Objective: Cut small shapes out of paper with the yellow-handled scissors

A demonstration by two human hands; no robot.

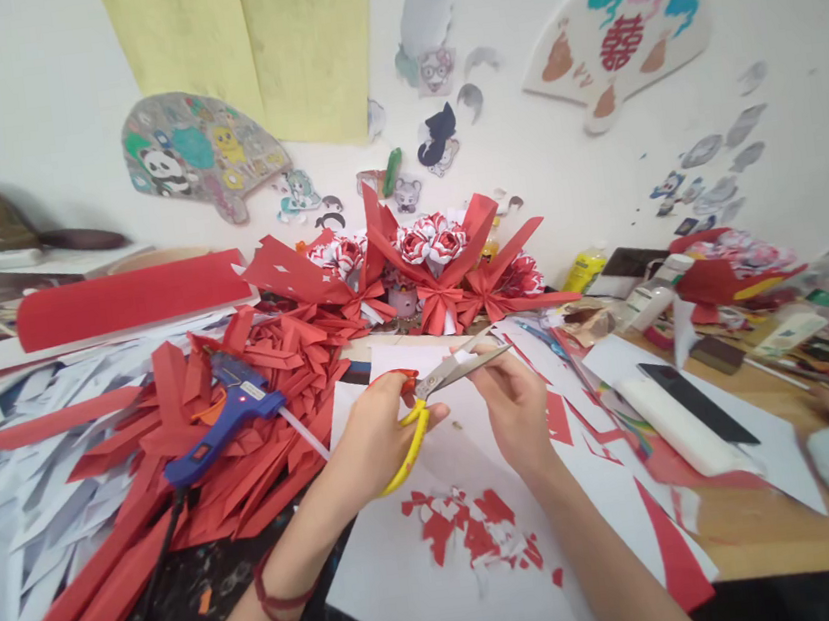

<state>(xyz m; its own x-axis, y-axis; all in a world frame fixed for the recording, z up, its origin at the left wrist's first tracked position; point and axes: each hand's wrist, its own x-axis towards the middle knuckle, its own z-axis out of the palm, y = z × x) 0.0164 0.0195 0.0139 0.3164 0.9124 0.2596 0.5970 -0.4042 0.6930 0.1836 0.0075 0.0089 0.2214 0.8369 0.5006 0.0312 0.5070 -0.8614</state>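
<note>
My left hand (373,434) grips a pair of scissors (434,381) with yellow and red handles. Their blades are parted and point up to the right. At the blade tips is my right hand (517,404), its fingers bent together in a pinch; whatever is between them is hidden by the blades and too small to name. Below both hands, red and white paper scraps (471,525) lie scattered on white paper sheets (393,570). A blue hot glue gun (227,419) rests left of my left hand on a heap of folded red paper strips (269,479).
Several red-wrapped paper bouquets (430,258) stand against the wall. White paper strips (17,520) pile up at far left beside a red paper roll (130,297). At right are a black phone (698,404), a white roll-like object (690,428) and a yellow bottle (585,270).
</note>
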